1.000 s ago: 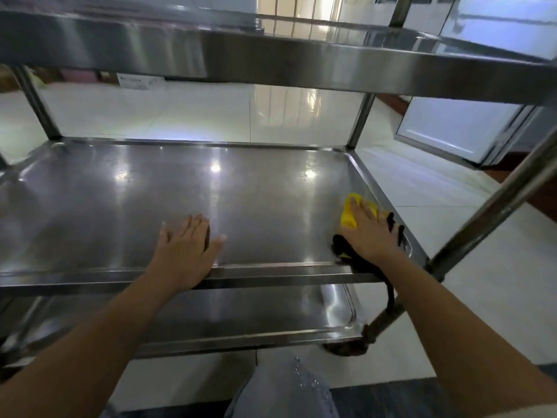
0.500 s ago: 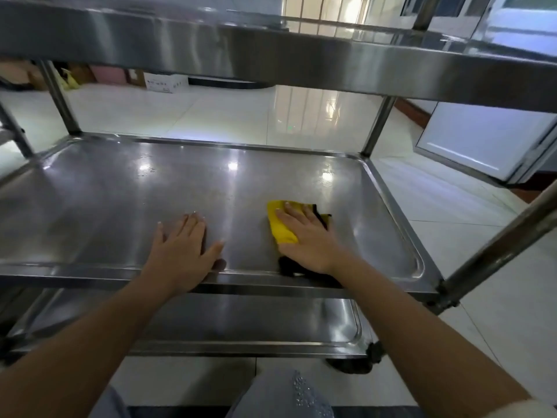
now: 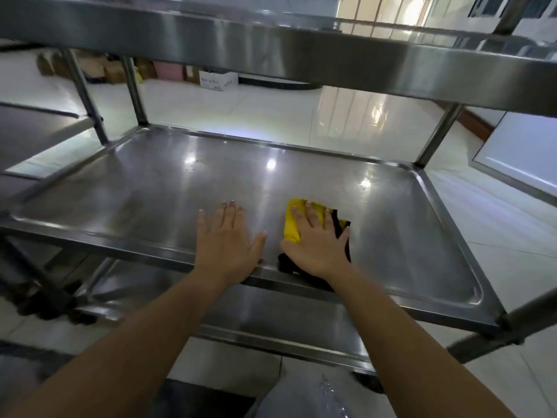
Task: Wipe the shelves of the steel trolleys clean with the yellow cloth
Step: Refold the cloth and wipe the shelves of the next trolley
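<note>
Pressing the yellow cloth (image 3: 293,225) flat, the spread right hand (image 3: 316,245) rests beside the spread left hand (image 3: 224,245).

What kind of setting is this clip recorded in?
Probably a back room or hall of a commercial or institutional building: a multi-shelf stainless steel trolley, a glossy tiled floor, and cardboard boxes stacked by the far wall. Its exact use is unclear.

The cloth (image 3: 294,223) is seen in bright yellow with a black part, the trolley shelf (image 3: 156,194) in plain grey steel, and the floor tiles (image 3: 271,110) in glossy white.
</note>
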Motion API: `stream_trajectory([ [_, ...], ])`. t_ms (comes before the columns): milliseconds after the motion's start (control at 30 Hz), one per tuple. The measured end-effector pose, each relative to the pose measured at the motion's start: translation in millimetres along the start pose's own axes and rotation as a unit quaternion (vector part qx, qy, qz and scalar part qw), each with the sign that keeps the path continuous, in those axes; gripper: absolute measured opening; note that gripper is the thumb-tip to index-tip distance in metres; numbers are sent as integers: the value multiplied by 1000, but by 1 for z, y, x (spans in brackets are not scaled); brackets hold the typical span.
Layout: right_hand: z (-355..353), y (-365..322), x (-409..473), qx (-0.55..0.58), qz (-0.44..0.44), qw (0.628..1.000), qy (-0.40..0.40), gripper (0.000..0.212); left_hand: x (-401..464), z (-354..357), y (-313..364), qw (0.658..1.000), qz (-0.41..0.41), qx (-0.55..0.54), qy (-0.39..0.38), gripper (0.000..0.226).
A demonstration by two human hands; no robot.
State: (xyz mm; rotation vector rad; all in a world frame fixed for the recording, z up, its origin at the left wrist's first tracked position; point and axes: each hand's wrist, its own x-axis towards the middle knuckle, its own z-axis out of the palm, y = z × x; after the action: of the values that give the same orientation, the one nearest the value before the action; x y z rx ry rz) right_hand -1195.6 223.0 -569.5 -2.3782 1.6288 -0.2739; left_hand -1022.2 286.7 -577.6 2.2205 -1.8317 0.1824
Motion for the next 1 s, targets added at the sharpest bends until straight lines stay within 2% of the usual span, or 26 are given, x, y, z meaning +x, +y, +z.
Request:
stream_trajectory([
  [100, 0, 8, -3, -8, -14, 1000, 3, 75, -2, -4, -6, 1000, 1, -12, -3, 78],
  [200, -3, 16, -1, -10, 26, 999, 32, 74, -7, -12, -51, 1000, 17, -10, -1, 86],
  [300, -2, 1, 7, 1, 88, 996, 32, 74, -21, -21, -133, 999, -46, 27, 9, 94],
  [367, -1, -16, 17, 3, 131, 991, 27, 76, -30, -27, -179, 994, -101, 48, -18, 103],
  [467, 10, -53, 31, -1, 154, 988, 26, 80, -34, -28, -201, 992, -109, 42, -51, 117],
  [567, 31, -108, 44, -2, 118, 993, 18, 83, -36, -22, -200, 993, -105, 28, -47, 119],
  [767, 74, -238, 65, -1, -71, 997, -32, 67, -46, -19, -216, 996, -75, -26, -35, 102],
  [867, 71, -232, 64, -3, -110, 993, -51, 63, -54, -27, -248, 998, -41, -43, -32, 97],
  [1000, 64, -196, 45, -11, -102, 994, -42, 64, -57, -42, -311, 994, -108, 10, -14, 117],
])
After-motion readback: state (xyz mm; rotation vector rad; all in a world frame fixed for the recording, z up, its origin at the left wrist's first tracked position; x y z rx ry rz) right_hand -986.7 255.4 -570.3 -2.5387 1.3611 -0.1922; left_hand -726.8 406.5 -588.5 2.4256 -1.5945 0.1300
